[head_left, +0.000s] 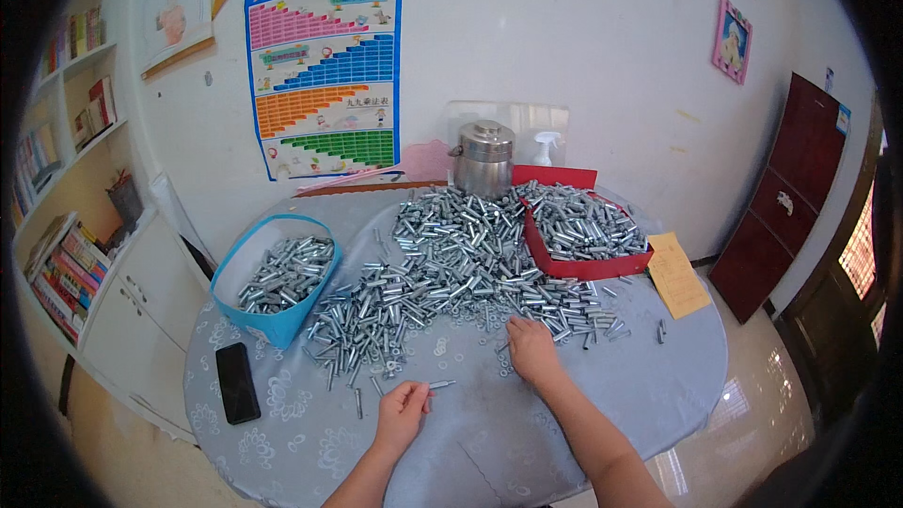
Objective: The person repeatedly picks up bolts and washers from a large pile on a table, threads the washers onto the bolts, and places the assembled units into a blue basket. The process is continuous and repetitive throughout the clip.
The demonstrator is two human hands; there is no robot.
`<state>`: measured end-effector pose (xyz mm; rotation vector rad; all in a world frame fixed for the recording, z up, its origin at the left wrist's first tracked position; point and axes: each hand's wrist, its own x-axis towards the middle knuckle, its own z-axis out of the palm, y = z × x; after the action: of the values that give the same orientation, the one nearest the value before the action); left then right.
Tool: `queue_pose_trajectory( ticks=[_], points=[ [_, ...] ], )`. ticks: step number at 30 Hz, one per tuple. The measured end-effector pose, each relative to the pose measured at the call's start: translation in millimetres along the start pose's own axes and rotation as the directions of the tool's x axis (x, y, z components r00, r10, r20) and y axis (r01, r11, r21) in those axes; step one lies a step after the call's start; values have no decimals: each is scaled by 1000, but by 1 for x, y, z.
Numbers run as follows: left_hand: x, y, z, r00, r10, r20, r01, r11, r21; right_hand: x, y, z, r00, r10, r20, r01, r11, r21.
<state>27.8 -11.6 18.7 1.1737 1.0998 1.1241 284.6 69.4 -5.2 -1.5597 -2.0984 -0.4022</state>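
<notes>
One small metal bolt [440, 384] was pinched at its near end between the fingertips of the left hand [403, 411], its far end pointing right just above the grey tablecloth [602, 395]. The left fingers were closed together on that bolt. The right hand [531, 350] lay palm down just right of it, fingers bent and pressed among the loose washers [442, 348] scattered at the edge of the heap; whether those fingers had caught a washer could not be told, since the palm hid them.

Beyond both hands spread a wide pile of bolts [451, 263] across the middle of the round table. A blue basket [273, 320] part full of bolts stood to the left of the pile, and a red tray [583, 268] heaped with more stood to the right. A black phone [236, 382] lay near the table's left edge, a yellow paper [679, 275] beside the tray, and a steel pot [484, 158] and a spray bottle [546, 146] at the back by the wall.

The risks looked small but real. The bolt was gripped only by its tip, so it could likely slip and roll into the pile. Washers lay flat on the cloth and would be hard to lift, so a hurried pinch might flick them away. Stray bolts near the right rim could roll off.
</notes>
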Motion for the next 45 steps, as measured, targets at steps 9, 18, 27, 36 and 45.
queue_pose_trajectory(
  ticks=[9,18,27,36,45],
  points=[
    [0,-4,-1,1000,-2,0,2,999,34,-15,-31,-21,959,-237,153,130,853,506],
    [0,-1,-2,1000,-22,-6,21,1000,-21,-26,-26,-38,955,179,238,-270,856,441],
    [3,-7,-2,1000,0,14,0,1000,-29,-8,-41,-31,942,-18,336,-146,877,457],
    [2,-5,-3,997,-71,14,72,984,-161,3,-53,-33,849,88,520,-366,809,460],
    [5,-10,-6,988,-153,17,153,962,-228,-3,-75,-20,811,119,573,-568,-78,819]
  ],
)
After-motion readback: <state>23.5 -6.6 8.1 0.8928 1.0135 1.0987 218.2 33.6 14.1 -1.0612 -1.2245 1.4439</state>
